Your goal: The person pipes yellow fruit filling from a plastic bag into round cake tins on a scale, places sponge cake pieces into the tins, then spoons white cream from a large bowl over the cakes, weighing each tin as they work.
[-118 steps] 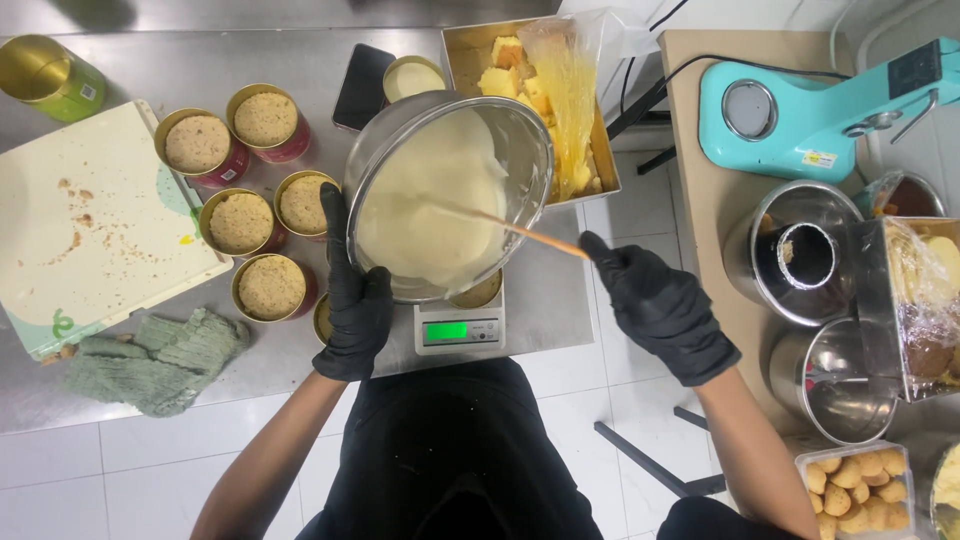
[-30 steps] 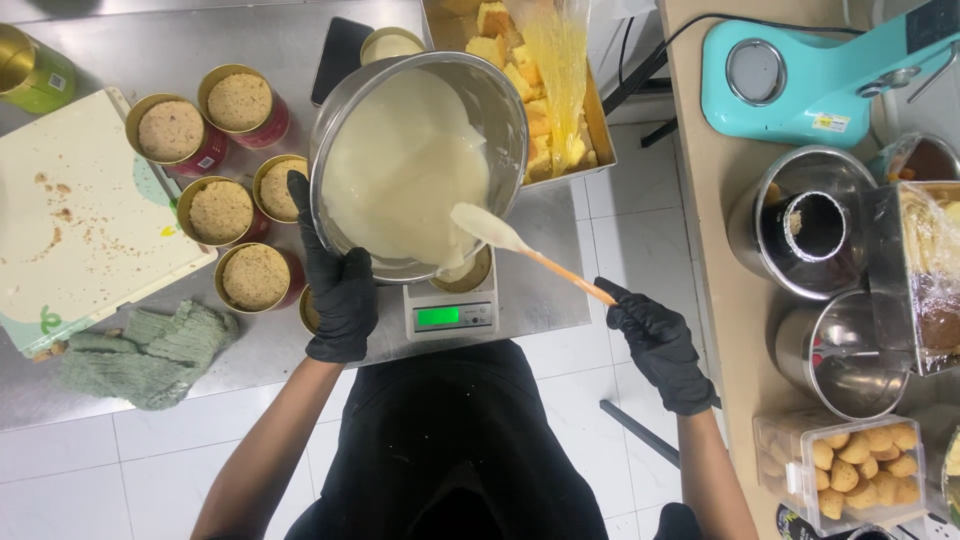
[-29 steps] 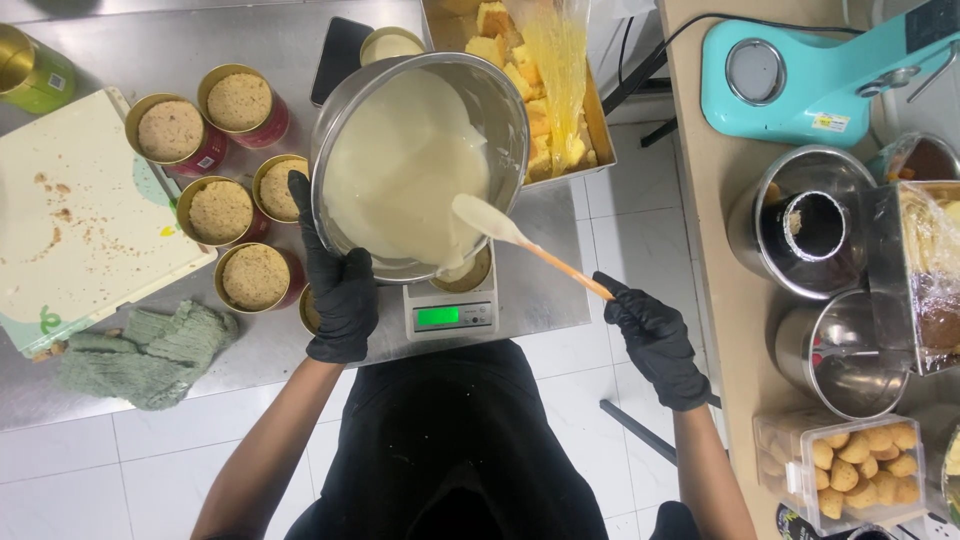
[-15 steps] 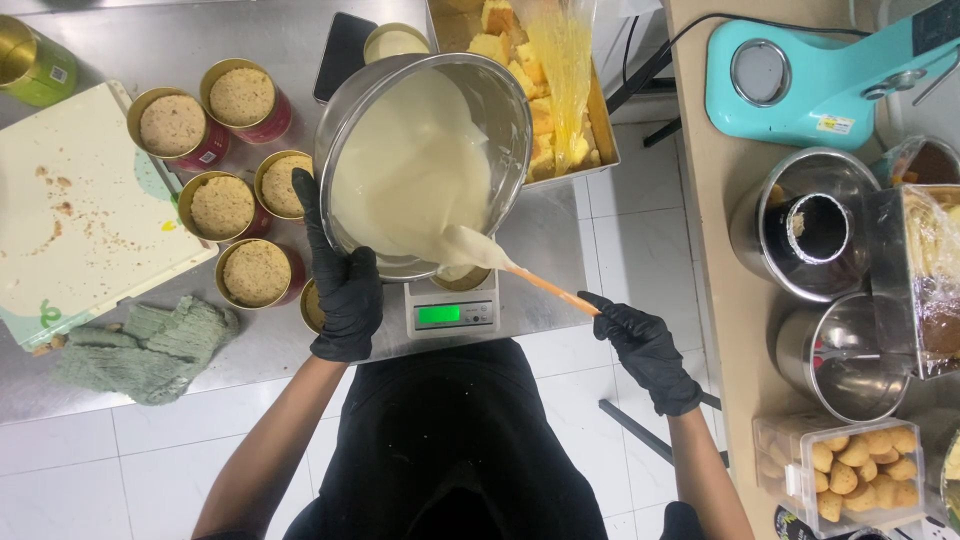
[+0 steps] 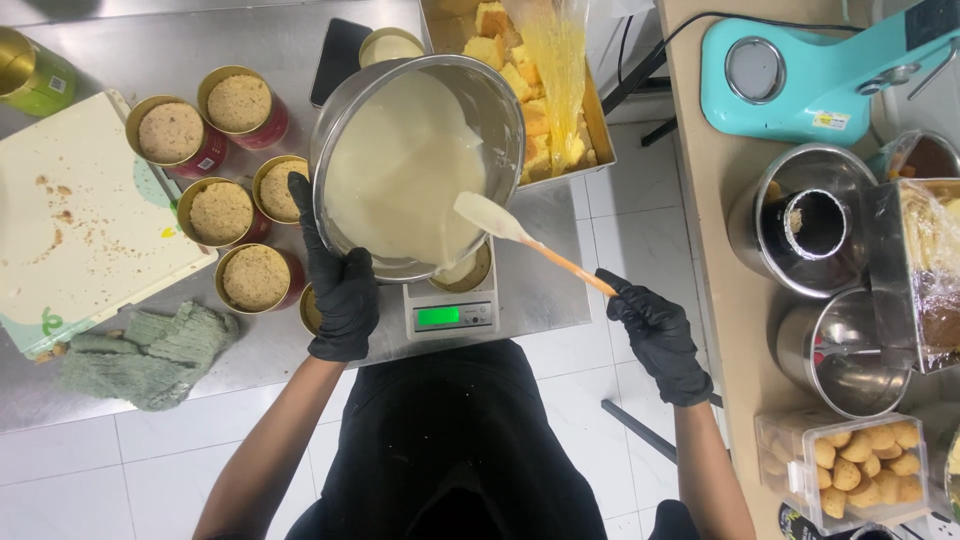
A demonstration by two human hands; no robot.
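the left hand (image 5: 340, 290), in a black glove, has its grip clamped on the near rim of a steel mixing bowl (image 5: 500, 105) of pale cream batter, tilted over a small digital scale (image 5: 448, 315) at the bench's near edge. a tin on the scale sits mostly hidden under the bowl. the right hand (image 5: 655, 335) pinches the wooden handle of a spatula (image 5: 520, 235), its blade against the batter. crumb-filled tins (image 5: 222, 210) stand left of the bowl.

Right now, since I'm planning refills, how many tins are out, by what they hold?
Crumb tins: 5
Cream tin: 1
Tin on scale, contents unclear: 1
Tin under left hand, contents unclear: 1
Green tin, apart: 1
Total: 9
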